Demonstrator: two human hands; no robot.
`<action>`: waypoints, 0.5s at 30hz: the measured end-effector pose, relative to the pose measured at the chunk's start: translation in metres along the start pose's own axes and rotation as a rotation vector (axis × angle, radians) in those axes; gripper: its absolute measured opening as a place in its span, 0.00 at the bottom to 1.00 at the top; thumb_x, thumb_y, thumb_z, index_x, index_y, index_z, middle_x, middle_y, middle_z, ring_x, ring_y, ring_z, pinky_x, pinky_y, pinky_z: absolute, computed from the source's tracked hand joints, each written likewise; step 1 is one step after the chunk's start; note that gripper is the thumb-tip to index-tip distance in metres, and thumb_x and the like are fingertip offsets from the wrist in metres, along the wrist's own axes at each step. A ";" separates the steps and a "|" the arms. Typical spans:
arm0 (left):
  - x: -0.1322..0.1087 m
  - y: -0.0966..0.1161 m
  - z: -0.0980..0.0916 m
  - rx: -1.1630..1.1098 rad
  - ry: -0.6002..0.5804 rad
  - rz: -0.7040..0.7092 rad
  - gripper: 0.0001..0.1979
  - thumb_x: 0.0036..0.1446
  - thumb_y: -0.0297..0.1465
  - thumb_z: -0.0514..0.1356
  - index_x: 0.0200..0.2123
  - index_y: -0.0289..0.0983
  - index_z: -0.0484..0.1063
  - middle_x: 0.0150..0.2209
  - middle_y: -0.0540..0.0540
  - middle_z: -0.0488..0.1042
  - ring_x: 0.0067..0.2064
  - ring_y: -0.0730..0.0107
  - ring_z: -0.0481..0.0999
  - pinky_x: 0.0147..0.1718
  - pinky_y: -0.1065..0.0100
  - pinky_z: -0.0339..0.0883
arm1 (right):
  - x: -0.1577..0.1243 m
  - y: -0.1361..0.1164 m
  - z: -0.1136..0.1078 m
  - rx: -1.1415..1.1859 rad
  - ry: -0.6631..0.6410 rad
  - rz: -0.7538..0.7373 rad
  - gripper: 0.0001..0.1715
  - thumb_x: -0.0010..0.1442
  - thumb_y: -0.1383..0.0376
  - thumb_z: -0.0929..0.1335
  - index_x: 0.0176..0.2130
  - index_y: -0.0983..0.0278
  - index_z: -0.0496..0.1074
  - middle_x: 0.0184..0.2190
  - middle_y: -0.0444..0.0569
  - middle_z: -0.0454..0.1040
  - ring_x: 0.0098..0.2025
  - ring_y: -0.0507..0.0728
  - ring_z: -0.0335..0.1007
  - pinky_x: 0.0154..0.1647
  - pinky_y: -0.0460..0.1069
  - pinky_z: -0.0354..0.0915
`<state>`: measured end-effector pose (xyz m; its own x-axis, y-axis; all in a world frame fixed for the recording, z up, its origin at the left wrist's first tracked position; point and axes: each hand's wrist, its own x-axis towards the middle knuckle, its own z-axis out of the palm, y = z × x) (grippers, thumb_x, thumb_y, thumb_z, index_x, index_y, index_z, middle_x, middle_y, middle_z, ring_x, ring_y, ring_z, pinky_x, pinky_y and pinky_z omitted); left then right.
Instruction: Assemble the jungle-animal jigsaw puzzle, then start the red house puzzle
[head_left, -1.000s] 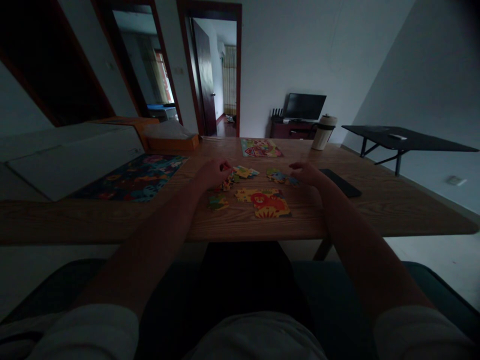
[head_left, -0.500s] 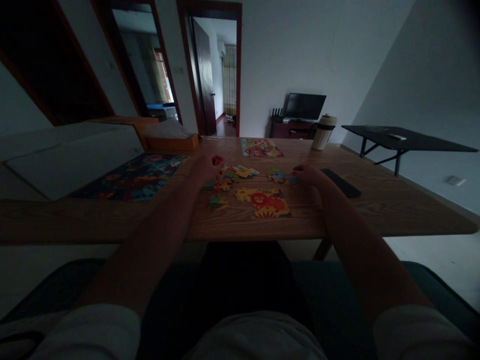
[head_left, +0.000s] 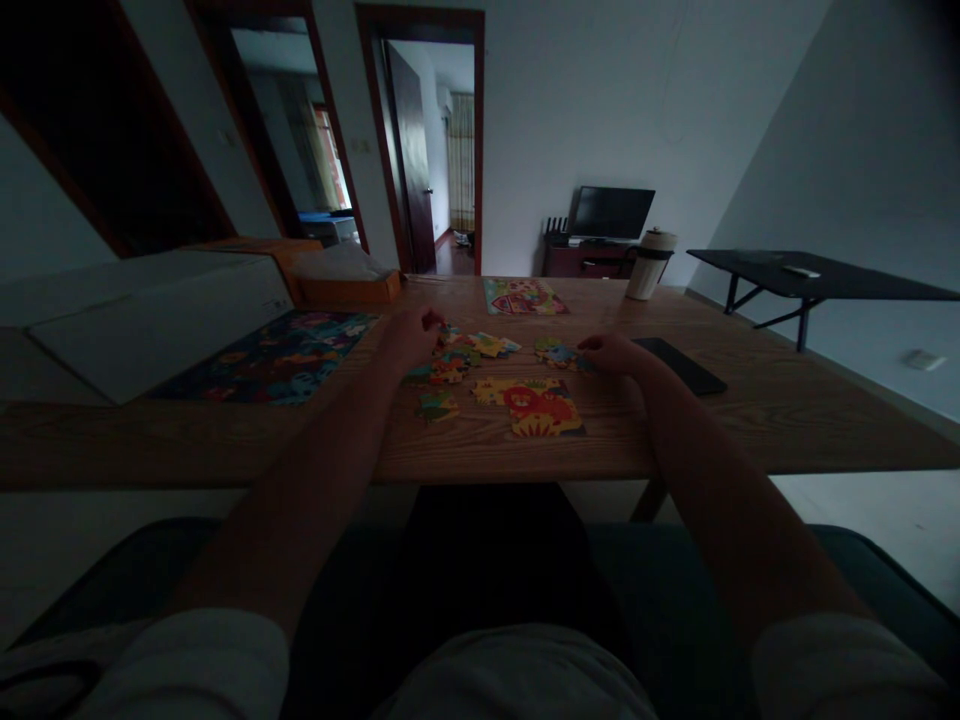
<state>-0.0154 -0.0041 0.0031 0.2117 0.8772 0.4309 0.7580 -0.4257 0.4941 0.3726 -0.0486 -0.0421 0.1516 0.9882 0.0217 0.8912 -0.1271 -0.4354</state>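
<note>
My left hand (head_left: 411,338) is closed in a pinch over the loose pile of puzzle pieces (head_left: 454,362); a small piece shows dimly at its fingertips. My right hand (head_left: 611,354) has its fingers pressed together at the right edge of a small group of blue and green puzzle pieces (head_left: 553,350), closed on a piece there. Between and nearer me lies a partly joined puzzle (head_left: 544,408), yellow with red-orange animals. A green puzzle piece cluster (head_left: 437,405) sits to its left. The dim light blurs small details.
A colourful picture sheet (head_left: 525,296) lies farther back. At left are a dark patterned puzzle sheet (head_left: 277,360), a white box (head_left: 165,315) and an orange tissue box (head_left: 345,288). A black phone-like slab (head_left: 686,366) and a cream tumbler (head_left: 651,265) are at right.
My right hand has shifted slightly left, closer onto the blue pieces. My left hand has turned a little, and the red bit seen at its fingers no longer shows.
</note>
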 end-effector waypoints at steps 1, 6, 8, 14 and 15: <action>0.000 -0.001 0.000 -0.001 0.000 0.002 0.12 0.63 0.22 0.58 0.44 0.34 0.82 0.42 0.39 0.83 0.42 0.59 0.79 0.45 0.62 0.71 | 0.000 0.000 0.000 0.002 0.003 -0.002 0.18 0.65 0.64 0.72 0.53 0.64 0.84 0.51 0.59 0.84 0.51 0.66 0.81 0.56 0.55 0.73; 0.001 -0.005 0.003 0.006 -0.028 -0.014 0.10 0.61 0.23 0.60 0.41 0.36 0.81 0.40 0.40 0.83 0.42 0.56 0.81 0.44 0.62 0.71 | 0.000 -0.002 -0.001 -0.006 0.004 -0.027 0.17 0.64 0.64 0.72 0.51 0.62 0.84 0.47 0.58 0.85 0.50 0.66 0.82 0.54 0.56 0.74; 0.001 -0.005 0.003 0.015 -0.035 -0.026 0.10 0.60 0.23 0.60 0.41 0.36 0.81 0.40 0.40 0.83 0.42 0.56 0.81 0.45 0.61 0.71 | 0.000 -0.002 -0.001 -0.017 0.003 -0.033 0.18 0.63 0.63 0.72 0.52 0.61 0.84 0.45 0.57 0.85 0.49 0.66 0.82 0.53 0.57 0.75; 0.002 -0.007 0.003 0.008 -0.032 -0.017 0.09 0.59 0.23 0.61 0.39 0.36 0.81 0.41 0.39 0.83 0.43 0.54 0.81 0.46 0.59 0.71 | 0.000 -0.001 0.000 0.002 -0.024 -0.009 0.19 0.64 0.62 0.72 0.53 0.63 0.84 0.48 0.58 0.85 0.48 0.65 0.82 0.52 0.55 0.75; 0.002 -0.007 0.003 0.013 -0.033 -0.017 0.09 0.59 0.23 0.61 0.39 0.37 0.81 0.41 0.39 0.83 0.43 0.54 0.81 0.46 0.59 0.71 | 0.000 -0.001 0.000 0.000 -0.024 -0.009 0.19 0.65 0.62 0.72 0.53 0.63 0.84 0.48 0.58 0.84 0.48 0.65 0.82 0.52 0.55 0.75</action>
<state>-0.0186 0.0011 -0.0017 0.2188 0.8912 0.3974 0.7698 -0.4080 0.4909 0.3719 -0.0486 -0.0414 0.1329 0.9911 0.0037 0.8924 -0.1180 -0.4356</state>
